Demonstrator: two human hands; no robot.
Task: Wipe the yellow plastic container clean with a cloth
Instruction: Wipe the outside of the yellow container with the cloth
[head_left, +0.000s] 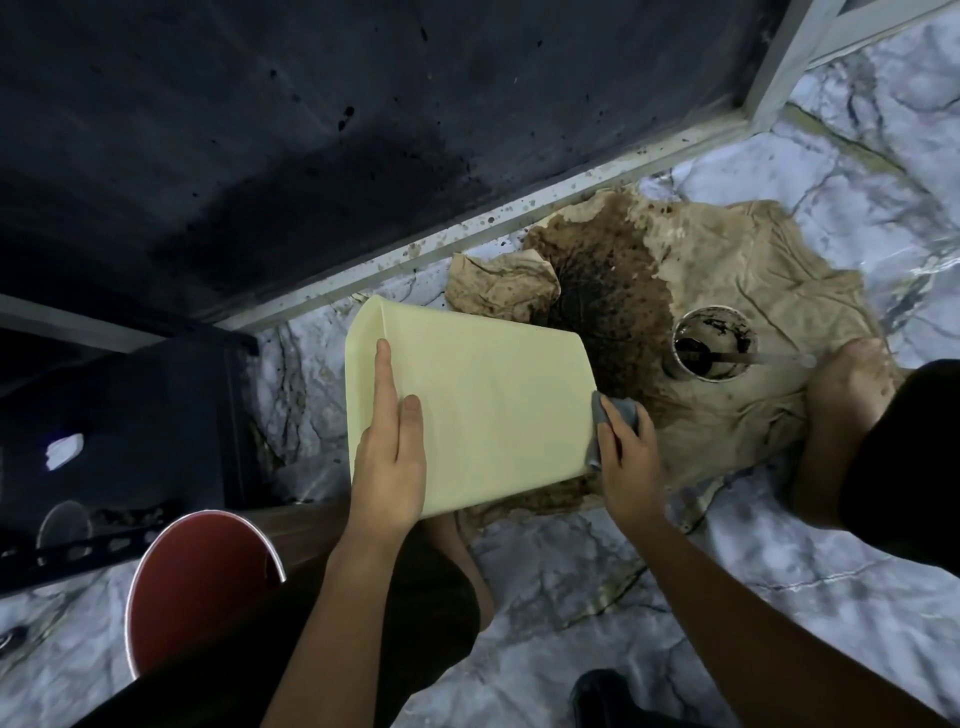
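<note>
The pale yellow plastic container lies on its side above the floor, a broad flat wall facing up. My left hand rests on that wall near its left edge, fingers straight, thumb hidden under the near edge. My right hand holds a small grey cloth and presses it against the container's right edge. The container's opening is hidden from view.
A stained beige rag is spread on the marble floor, with a dirty cup holding a utensil on it. My foot rests on the rag. A red stool stands at lower left, a dark wall behind.
</note>
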